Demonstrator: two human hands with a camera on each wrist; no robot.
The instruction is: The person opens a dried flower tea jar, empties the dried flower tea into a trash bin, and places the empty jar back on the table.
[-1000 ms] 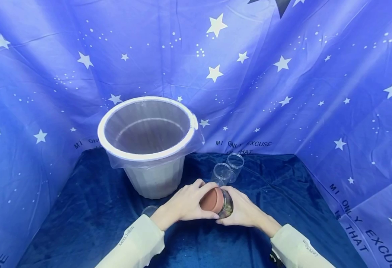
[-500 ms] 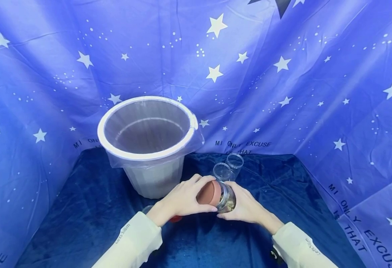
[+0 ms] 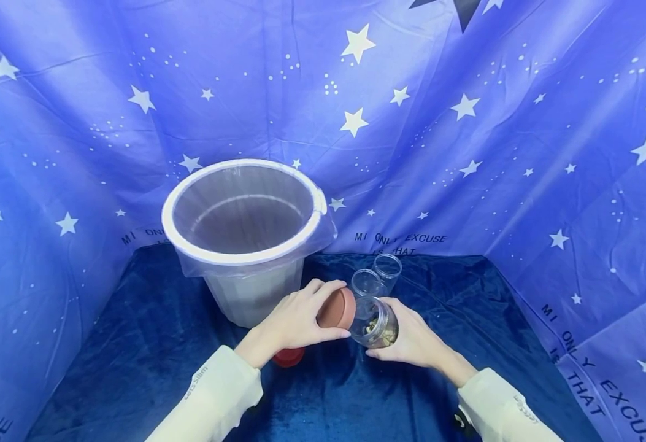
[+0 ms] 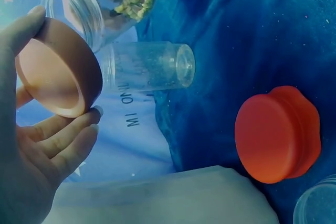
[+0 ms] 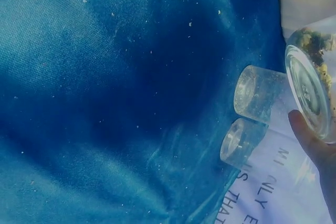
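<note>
The left hand (image 3: 292, 322) grasped a brown lid (image 3: 335, 309), just clear of the jar (image 3: 376, 323) gripped tilted in the right hand (image 3: 411, 341), in front of the white bin (image 3: 243, 236). A red lid (image 3: 288, 356) lay nearby.

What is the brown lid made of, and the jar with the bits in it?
The brown lid looks like matte plastic: smooth, dull, evenly coloured, thin-walled. The jar is see-through and shiny, so clear plastic or glass; the pictures can't settle which.
</note>
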